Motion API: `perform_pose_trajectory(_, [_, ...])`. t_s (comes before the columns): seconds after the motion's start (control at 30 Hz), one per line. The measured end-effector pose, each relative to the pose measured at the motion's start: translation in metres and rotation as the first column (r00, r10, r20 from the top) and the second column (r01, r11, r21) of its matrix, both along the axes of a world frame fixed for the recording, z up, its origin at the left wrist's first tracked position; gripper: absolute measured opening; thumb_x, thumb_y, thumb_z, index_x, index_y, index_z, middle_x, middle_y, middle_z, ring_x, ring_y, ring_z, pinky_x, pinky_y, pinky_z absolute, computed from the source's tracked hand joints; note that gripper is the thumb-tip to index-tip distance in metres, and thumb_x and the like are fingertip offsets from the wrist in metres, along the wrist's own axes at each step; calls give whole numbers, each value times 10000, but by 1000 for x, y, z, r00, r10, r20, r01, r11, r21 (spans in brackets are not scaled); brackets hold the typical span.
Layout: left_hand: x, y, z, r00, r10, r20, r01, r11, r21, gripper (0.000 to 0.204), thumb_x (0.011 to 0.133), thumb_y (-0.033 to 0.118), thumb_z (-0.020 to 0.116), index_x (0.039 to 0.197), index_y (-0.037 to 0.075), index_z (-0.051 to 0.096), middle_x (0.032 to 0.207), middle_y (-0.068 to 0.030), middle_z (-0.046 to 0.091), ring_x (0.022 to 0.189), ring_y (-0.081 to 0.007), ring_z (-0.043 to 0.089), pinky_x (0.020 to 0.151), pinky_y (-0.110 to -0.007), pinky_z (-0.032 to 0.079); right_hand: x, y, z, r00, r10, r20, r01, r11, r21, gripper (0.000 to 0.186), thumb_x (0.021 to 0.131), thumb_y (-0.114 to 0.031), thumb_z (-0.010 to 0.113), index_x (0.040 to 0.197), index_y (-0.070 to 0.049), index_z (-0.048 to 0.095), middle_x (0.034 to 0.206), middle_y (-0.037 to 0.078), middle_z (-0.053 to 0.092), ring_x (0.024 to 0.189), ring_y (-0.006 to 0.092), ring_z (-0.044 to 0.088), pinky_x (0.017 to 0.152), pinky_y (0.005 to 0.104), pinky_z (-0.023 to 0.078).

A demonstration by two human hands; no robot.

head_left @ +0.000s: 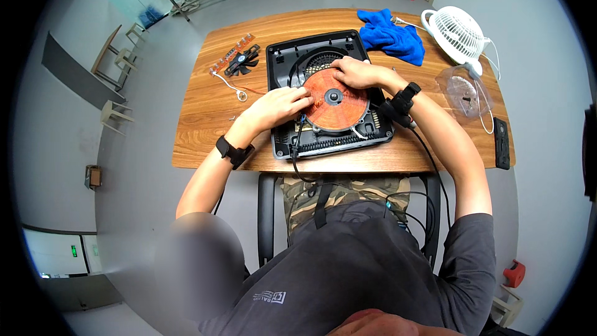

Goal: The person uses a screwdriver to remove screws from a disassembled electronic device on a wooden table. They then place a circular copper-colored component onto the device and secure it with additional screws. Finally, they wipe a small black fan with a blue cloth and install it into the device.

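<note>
Fisheye view down from the head
Close above the shirt point(367, 255), taking in the bench point(202, 127) and surrounding floor point(149, 180).

Can make out pale lettering point(266, 297) beside a square emblem point(280, 297) on the dark grey shirt point(373, 255), bodyward of the left hand's point(277, 107) grip. Can spot a lit green sign point(74, 251) far left of the grip; cannot read it, being too small.

Faintly glossy, coppery wire coil point(336, 114) in a matt plastic housing point(281, 67)
The desk point(202, 124) has smooth wood grain; the cloth point(398, 38) looks matt; the fan point(458, 30) is smooth plastic, the round cover point(480, 107) clear and glossy.
</note>
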State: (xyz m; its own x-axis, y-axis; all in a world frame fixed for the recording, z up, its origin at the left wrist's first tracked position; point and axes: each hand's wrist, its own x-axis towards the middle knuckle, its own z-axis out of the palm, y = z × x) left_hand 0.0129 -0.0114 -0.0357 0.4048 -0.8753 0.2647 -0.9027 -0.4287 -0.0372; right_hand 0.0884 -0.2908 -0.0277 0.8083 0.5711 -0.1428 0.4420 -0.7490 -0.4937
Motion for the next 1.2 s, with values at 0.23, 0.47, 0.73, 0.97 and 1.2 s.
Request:
perform_pose_trajectory(0.23, [-2,0,3,1000,-30,0,30,1000,-6,392,865,115,684,1252,78,632,1173,-79,623,990,-261,660,867,-383,557,9,0,-21,1000,8,3,-8,998,-58,492,1025,-339,537,1456,-103,564,1402,239,545,1350,412,506,1067,604,393])
perform_pose_trajectory(0.47, [-8,2,4,1000,-29,-1,29,1000,8,345,872,93,639,1216,87,632,1070,-73,608,943,-256,653,828,-388,551,-3,11,-10,998,13,60,-7,995,-103,483,1047,-340,519,1458,-87,551,1320,261,567,1292,424,531,1031,584,410])
perform_pose_trajectory(0.73, [-11,-1,10,998,-61,1,61,996,60,351,833,82,665,1183,78,639,997,-63,604,892,-252,630,805,-372,539,-10,10,-20,992,2,126,8,997,-79,457,1047,-338,515,1435,-101,562,1261,242,581,1221,391,545,959,531,389])
perform_pose_trajectory(0.97, [-12,-1,13,998,-63,6,62,994,85,331,833,85,651,1163,86,630,949,-53,599,871,-245,619,790,-368,530,-9,18,-27,991,-19,136,30,996,-79,447,1042,-332,522,1435,-125,570,1260,229,586,1215,370,543,973,520,350])
perform_pose_trajectory(1.2, [-12,-3,14,999,-34,-10,36,991,132,302,843,79,626,1144,82,607,1025,-50,608,926,-241,632,834,-369,534,7,15,-33,988,45,148,-35,997,-69,425,1027,-261,542,1398,-64,608,1226,228,654,1192,363,603,976,488,438])
